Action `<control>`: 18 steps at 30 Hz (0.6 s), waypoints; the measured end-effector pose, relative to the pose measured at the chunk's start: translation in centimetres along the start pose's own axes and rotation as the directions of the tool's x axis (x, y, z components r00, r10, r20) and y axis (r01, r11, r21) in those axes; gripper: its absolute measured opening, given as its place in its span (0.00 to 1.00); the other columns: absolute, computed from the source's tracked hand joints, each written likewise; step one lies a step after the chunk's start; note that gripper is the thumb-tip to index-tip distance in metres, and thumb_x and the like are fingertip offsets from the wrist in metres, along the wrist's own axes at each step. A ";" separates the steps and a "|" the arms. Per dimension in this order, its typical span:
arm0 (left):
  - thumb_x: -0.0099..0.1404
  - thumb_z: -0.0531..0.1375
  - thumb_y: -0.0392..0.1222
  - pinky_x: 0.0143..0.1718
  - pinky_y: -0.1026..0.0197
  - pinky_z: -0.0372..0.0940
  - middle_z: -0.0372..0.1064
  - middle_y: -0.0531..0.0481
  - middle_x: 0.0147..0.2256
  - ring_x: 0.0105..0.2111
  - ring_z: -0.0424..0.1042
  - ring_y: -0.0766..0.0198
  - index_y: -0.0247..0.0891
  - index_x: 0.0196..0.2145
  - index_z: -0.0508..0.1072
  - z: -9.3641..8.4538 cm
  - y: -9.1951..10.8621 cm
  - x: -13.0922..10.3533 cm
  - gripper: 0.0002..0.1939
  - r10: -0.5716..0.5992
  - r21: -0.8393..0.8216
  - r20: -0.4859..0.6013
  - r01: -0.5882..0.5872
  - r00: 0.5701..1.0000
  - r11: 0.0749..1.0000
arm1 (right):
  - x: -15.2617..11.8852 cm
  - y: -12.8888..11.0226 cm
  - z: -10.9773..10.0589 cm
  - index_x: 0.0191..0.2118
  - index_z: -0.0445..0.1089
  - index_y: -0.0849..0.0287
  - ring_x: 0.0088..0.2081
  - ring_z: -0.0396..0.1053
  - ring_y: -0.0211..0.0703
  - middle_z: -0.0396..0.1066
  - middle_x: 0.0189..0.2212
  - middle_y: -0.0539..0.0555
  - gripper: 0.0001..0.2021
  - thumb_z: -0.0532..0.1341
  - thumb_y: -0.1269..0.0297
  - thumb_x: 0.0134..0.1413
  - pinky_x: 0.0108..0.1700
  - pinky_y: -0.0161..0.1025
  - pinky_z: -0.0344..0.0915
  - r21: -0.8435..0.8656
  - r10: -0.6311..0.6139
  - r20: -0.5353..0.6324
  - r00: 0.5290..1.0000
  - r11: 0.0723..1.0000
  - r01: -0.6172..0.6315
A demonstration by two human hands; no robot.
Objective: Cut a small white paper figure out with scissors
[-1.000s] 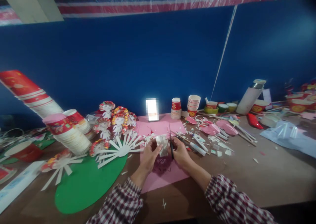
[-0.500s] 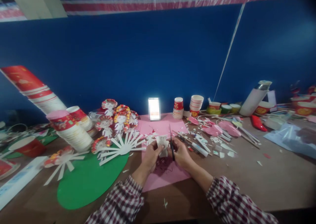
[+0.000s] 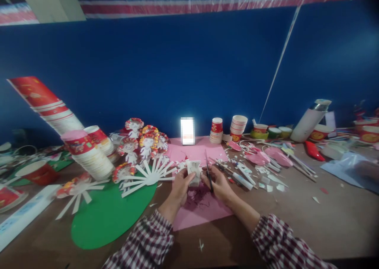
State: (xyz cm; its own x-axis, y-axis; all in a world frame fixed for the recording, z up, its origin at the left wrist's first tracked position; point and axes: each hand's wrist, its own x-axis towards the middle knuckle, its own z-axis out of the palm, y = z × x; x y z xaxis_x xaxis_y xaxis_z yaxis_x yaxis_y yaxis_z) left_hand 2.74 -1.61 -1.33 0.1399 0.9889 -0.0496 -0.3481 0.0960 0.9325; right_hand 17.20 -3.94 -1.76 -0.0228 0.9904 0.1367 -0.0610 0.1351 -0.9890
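Note:
My left hand (image 3: 181,187) pinches a small piece of white paper (image 3: 194,172) with dark drawn lines, thumb on its face. Dark-handled scissors (image 3: 209,175) are in my right hand (image 3: 219,184), the blades pointing up and away beside the paper's right edge. The right fingertips also come close to the paper; whether they touch it I cannot tell. Both hands are above a pink sheet (image 3: 189,217) strewn with dark thin scraps. Left of my hands, a fan of white paper strips (image 3: 151,177) lies partly over a green oval sheet (image 3: 112,217).
Paper dolls with colourful headdresses (image 3: 147,144) stand behind the fan. Stacked paper cups (image 3: 91,160) lean at left; more cups (image 3: 217,128) stand at the back. A lit, blurred-out screen (image 3: 187,130) faces me. Pens (image 3: 242,181), paper scraps and a red object (image 3: 314,150) lie at right.
The whole view has shifted slightly, so things appear a little further right. The scissors' blades have tilted a little, and the paper stays in my left hand.

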 end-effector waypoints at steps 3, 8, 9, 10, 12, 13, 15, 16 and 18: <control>0.51 0.67 0.41 0.31 0.63 0.66 0.75 0.46 0.32 0.28 0.73 0.63 0.34 0.37 0.75 -0.2 -0.4 0.0 0.15 0.007 0.003 0.034 -0.008 0.999 1.000 | 0.1 0.1 -0.1 0.41 0.63 0.58 0.29 0.67 0.38 0.67 0.27 0.48 0.18 0.67 0.59 0.46 0.31 0.34 0.62 0.048 -0.003 0.021 1.000 0.999 0.002; 0.52 0.66 0.44 0.32 0.61 0.66 0.75 0.44 0.33 0.29 0.73 0.62 0.33 0.38 0.75 -0.4 -0.7 0.2 0.16 -0.010 -0.025 0.079 0.012 0.997 1.000 | 0.1 0.0 -0.3 0.39 0.57 0.56 0.23 0.65 0.35 0.69 0.25 0.46 0.21 0.69 0.59 0.44 0.23 0.31 0.59 0.085 0.019 -0.018 1.000 0.996 -0.017; 0.52 0.66 0.44 0.33 0.61 0.66 0.75 0.44 0.33 0.29 0.73 0.62 0.33 0.37 0.75 -0.4 -0.7 0.2 0.16 -0.012 -0.020 0.080 0.013 0.997 1.000 | 0.1 0.0 -0.3 0.38 0.56 0.55 0.21 0.65 0.35 0.69 0.23 0.45 0.21 0.69 0.59 0.44 0.22 0.30 0.58 0.097 0.021 -0.041 0.999 0.995 -0.017; 0.52 0.66 0.44 0.33 0.62 0.66 0.75 0.44 0.33 0.29 0.73 0.62 0.33 0.37 0.75 -0.4 -0.6 0.3 0.16 -0.012 -0.015 0.077 0.013 0.997 1.000 | 0.2 -0.1 -0.3 0.36 0.55 0.55 0.20 0.64 0.34 0.68 0.21 0.44 0.21 0.69 0.59 0.43 0.21 0.29 0.58 0.110 0.022 -0.062 0.998 0.994 -0.015; 0.50 0.67 0.45 0.31 0.62 0.66 0.76 0.44 0.33 0.29 0.73 0.61 0.33 0.37 0.75 -0.5 -0.5 0.4 0.17 -0.013 -0.006 0.060 0.013 0.998 1.000 | 0.2 -0.2 -0.4 0.31 0.54 0.55 0.19 0.63 0.33 0.67 0.20 0.43 0.21 0.69 0.58 0.42 0.19 0.29 0.58 0.132 0.024 -0.081 0.996 0.991 -0.013; 0.50 0.67 0.45 0.30 0.62 0.65 0.76 0.44 0.33 0.29 0.73 0.61 0.32 0.37 0.75 -0.5 -0.5 0.4 0.18 -0.014 -0.001 0.047 0.015 0.999 1.000 | 0.2 -0.2 -0.4 0.29 0.53 0.55 0.18 0.62 0.33 0.66 0.19 0.44 0.21 0.69 0.57 0.42 0.19 0.29 0.58 0.136 0.025 -0.077 0.997 0.991 -0.015; 0.48 0.68 0.45 0.28 0.63 0.64 0.76 0.44 0.33 0.28 0.73 0.61 0.32 0.36 0.76 -0.5 -0.4 0.4 0.19 -0.016 0.008 0.022 0.016 1.000 1.000 | 0.3 -0.3 -0.4 0.26 0.53 0.56 0.17 0.60 0.31 0.66 0.18 0.44 0.22 0.69 0.56 0.41 0.18 0.29 0.57 0.136 0.025 -0.058 0.998 0.991 -0.017; 0.48 0.68 0.45 0.28 0.63 0.64 0.76 0.44 0.32 0.27 0.72 0.62 0.32 0.36 0.76 -0.4 -0.2 0.4 0.18 -0.018 0.011 0.013 0.017 1.000 1.000 | 0.3 -0.4 -0.4 0.24 0.52 0.56 0.16 0.59 0.31 0.65 0.17 0.44 0.22 0.69 0.56 0.41 0.18 0.29 0.56 0.136 0.023 -0.053 0.998 0.991 -0.015; 0.49 0.68 0.45 0.28 0.64 0.64 0.76 0.45 0.32 0.27 0.72 0.63 0.33 0.35 0.76 -0.2 0.1 0.3 0.17 -0.025 0.003 0.005 0.025 1.000 1.000 | 0.4 -0.4 -0.4 0.23 0.52 0.56 0.16 0.58 0.31 0.63 0.16 0.44 0.23 0.70 0.56 0.39 0.18 0.29 0.56 0.137 0.023 -0.062 0.998 0.990 -0.015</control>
State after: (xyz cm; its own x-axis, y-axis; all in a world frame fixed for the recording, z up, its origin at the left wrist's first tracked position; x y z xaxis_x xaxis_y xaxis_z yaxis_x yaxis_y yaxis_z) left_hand 2.50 -1.31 -1.29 0.1533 0.9856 -0.0713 -0.3419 0.1206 0.9320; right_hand 17.66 -3.61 -1.28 0.0378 0.9932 0.1097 -0.1965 0.1151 -0.9737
